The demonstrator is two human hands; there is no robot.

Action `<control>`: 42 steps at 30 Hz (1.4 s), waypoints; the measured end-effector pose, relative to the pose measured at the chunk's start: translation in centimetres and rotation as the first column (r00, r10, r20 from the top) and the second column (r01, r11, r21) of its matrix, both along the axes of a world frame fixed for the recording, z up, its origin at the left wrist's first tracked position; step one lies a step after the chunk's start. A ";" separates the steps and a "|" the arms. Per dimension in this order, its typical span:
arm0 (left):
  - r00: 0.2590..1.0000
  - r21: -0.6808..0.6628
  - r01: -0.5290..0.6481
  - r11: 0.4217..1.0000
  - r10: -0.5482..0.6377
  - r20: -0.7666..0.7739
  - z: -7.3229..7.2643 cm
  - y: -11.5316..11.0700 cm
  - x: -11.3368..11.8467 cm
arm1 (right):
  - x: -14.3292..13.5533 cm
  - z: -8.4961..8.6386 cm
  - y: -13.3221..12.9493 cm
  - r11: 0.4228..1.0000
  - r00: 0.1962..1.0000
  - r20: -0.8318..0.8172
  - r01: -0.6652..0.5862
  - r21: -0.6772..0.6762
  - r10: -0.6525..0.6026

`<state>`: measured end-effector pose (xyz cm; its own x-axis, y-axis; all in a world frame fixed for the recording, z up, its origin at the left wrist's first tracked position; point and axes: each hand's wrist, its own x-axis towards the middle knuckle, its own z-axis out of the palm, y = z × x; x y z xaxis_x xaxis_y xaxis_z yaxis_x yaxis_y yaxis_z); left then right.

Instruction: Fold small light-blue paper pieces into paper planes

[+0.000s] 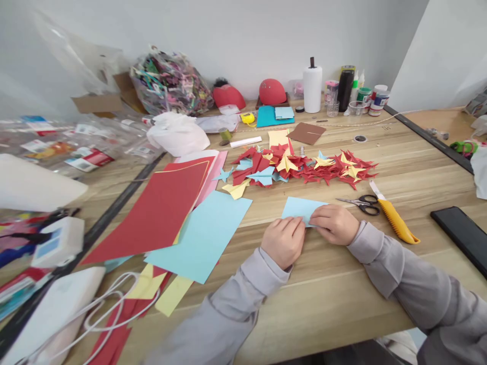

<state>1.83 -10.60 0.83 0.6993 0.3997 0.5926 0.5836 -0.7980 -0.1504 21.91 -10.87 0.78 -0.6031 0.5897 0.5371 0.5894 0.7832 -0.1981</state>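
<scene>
A light-blue sheet of paper (300,205) lies on the wooden table in front of me, its near edge under my fingers. My left hand (284,239) is closed, fingers bent together at the sheet's near left edge. Opposite it, my right hand (334,223) pinches the right part of the same edge. The fingertips almost meet and hide any fold there. Just beyond the sheet is a long heap of red, yellow and blue folded paper stars and planes (304,167). Small black-handled scissors (367,204) and a yellow utility knife (397,220) rest to the right of my right hand.
Large red (160,203) and light-blue sheets (207,233) spread out on the left. A white power bank (57,314) with a looped cable sits near left. At far right is a black phone (460,238). Bottles, jars and a white cylinder (312,88) stand along the back.
</scene>
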 end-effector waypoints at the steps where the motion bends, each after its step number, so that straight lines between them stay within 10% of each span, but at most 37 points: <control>1: 1.000 -0.030 -0.003 1.000 0.004 0.012 0.0 0.3 -0.2 | 0.0 -0.1 0.0 1.000 1.000 -0.010 -0.002 0.009 0.002; 11: 0.991 -0.086 -0.080 0.993 0.088 0.097 -0.3 2.4 -2.0 | 0.1 0.1 0.0 0.994 0.998 0.029 -0.052 0.092 0.050; 18: 0.973 0.042 0.122 0.992 -0.128 0.191 0.7 1.5 -1.2 | -0.3 0.9 -0.4 0.975 0.983 0.119 0.116 0.188 -0.139; 28: 0.974 0.011 0.140 0.990 -0.140 0.180 0.7 1.1 -1.0 | 0.1 1.6 -0.6 0.938 0.930 0.141 0.325 0.121 -0.340; 42: 0.982 -0.197 0.122 0.973 -0.090 0.165 -0.1 1.7 -1.1 | -1.7 1.3 -2.0 0.987 0.968 0.193 0.154 0.038 -0.159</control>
<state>0.74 -8.93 0.78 0.6508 0.4528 0.6095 0.4973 -0.8608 0.1084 20.23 -12.83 2.13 -0.5988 0.6742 0.4324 0.7305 0.6811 -0.0504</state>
